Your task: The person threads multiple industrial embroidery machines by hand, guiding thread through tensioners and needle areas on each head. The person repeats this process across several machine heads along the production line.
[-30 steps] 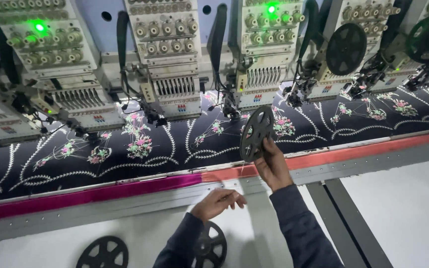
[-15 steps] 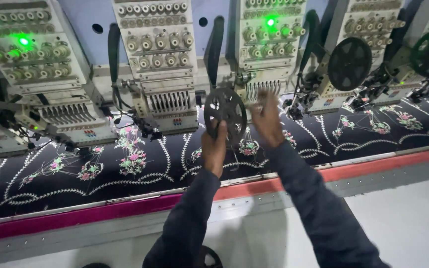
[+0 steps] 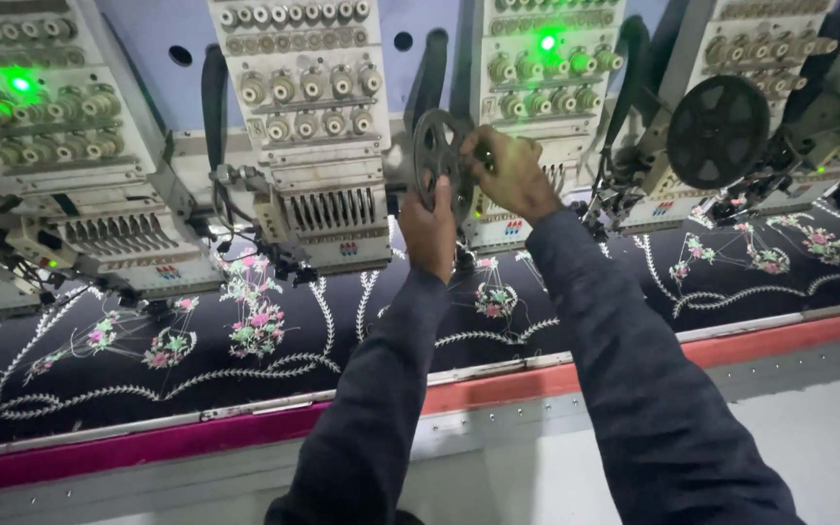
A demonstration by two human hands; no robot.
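Both my hands hold a dark spoked reel (image 3: 437, 156) up against the embroidery machine, between two of its heads. My left hand (image 3: 430, 230) grips the reel's lower edge from below. My right hand (image 3: 506, 173) clasps its right side, fingers curled over the rim. The reel stands on edge, next to the black arm (image 3: 428, 73) that hangs between the heads. Dark sleeves cover both my forearms.
A row of white embroidery heads (image 3: 313, 146) with green lights (image 3: 19, 85) runs across the top. A second black reel (image 3: 718, 131) is mounted at the right. Black fabric with floral stitching (image 3: 255, 326) lies below, edged by a pink-red bar (image 3: 498, 389) and a white table (image 3: 828, 437).
My hands have lifted the reel from over the fabric up to the machine heads. My left hand came off the table to join the right. The view has moved closer.
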